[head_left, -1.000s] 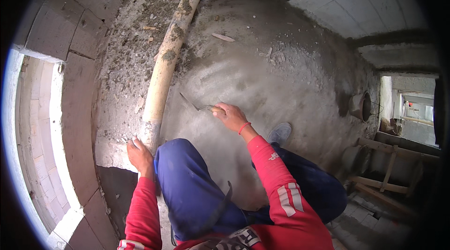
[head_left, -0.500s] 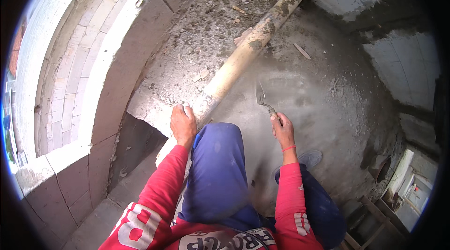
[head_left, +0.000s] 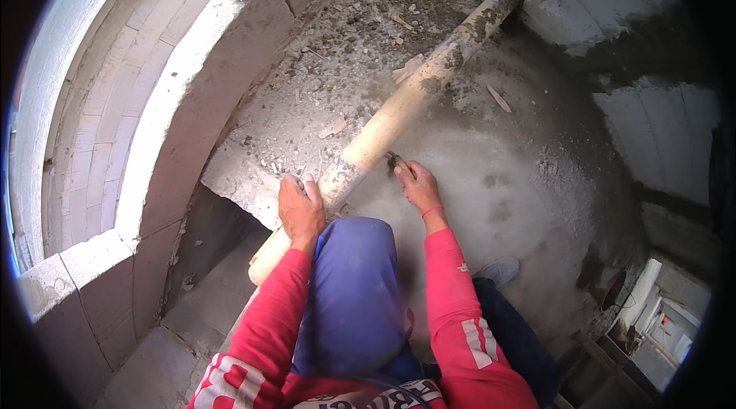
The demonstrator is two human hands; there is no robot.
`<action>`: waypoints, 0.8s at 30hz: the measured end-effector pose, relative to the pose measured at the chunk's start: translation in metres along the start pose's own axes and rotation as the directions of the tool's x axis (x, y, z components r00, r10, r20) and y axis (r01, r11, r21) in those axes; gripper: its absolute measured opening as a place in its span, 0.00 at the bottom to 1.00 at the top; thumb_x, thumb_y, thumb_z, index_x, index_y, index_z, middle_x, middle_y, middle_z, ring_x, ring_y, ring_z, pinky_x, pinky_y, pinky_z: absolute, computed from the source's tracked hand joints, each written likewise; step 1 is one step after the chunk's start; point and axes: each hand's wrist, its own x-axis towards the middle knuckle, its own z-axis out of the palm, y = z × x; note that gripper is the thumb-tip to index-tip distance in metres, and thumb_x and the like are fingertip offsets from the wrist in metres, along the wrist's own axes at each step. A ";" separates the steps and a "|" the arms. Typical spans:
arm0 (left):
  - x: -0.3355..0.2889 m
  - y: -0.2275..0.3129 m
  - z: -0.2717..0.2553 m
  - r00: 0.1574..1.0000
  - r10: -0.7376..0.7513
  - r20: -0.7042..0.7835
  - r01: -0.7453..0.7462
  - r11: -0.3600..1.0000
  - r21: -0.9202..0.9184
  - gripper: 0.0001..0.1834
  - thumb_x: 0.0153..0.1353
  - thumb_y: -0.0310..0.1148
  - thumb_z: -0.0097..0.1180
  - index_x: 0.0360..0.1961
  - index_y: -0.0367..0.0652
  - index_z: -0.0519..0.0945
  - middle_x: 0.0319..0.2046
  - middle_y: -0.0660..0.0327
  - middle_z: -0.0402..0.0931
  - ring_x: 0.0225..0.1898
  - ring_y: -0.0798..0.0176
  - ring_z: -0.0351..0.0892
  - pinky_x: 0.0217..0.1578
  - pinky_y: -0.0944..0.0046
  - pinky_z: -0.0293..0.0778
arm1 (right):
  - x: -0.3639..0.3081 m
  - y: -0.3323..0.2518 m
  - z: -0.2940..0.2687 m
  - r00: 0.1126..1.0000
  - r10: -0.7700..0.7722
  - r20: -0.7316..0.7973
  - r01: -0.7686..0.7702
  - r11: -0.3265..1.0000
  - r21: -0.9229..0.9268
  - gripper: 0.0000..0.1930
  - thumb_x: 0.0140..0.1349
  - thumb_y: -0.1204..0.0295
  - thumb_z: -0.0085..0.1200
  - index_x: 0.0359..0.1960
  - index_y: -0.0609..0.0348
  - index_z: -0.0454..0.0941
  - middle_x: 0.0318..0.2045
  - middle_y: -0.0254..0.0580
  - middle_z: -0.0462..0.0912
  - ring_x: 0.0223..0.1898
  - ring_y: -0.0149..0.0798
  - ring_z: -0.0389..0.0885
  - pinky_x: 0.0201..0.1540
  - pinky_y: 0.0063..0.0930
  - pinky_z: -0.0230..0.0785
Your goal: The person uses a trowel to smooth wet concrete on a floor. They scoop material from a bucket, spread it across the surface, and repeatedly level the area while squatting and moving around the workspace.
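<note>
A long round wooden pole (head_left: pixel 389 119), smeared with mortar, runs slantwise from near my left knee to the far right. My left hand (head_left: pixel 300 213) is closed over the pole near its close end, fingers curled on its left side. In my right hand (head_left: pixel 420 187) is a trowel (head_left: pixel 394 161), gripped by its handle, its dark neck pointing at the pole's right side. The trowel's blade does not show clearly. Under it lies smooth grey wet mortar (head_left: pixel 475 179). To the pole's left is rough concrete (head_left: pixel 330 91) strewn with crumbs.
A pale block wall with an opening (head_left: pixel 207 64) curves along the left. Below the concrete's broken edge is a dark gap (head_left: pixel 226 229). A wood splinter (head_left: pixel 498 98) lies on the right-hand surface. Grey blocks (head_left: pixel 652 110) stand at right, with timber pieces (head_left: pixel 613 355) at lower right.
My right hand has moved left with the trowel, from the open mortar to the pole's side. My left hand stays at the pole. The view has shifted slightly.
</note>
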 end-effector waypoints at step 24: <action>0.002 -0.003 0.013 0.994 0.101 -0.043 -0.098 0.993 0.070 0.21 0.74 0.45 0.45 0.38 0.34 0.72 0.35 0.37 0.76 0.40 0.31 0.75 0.43 0.40 0.67 | -0.074 0.080 -0.190 0.740 -0.003 -0.672 -0.244 0.931 -0.273 0.16 0.67 0.57 0.57 0.49 0.54 0.80 0.40 0.55 0.86 0.43 0.62 0.83 0.41 0.48 0.74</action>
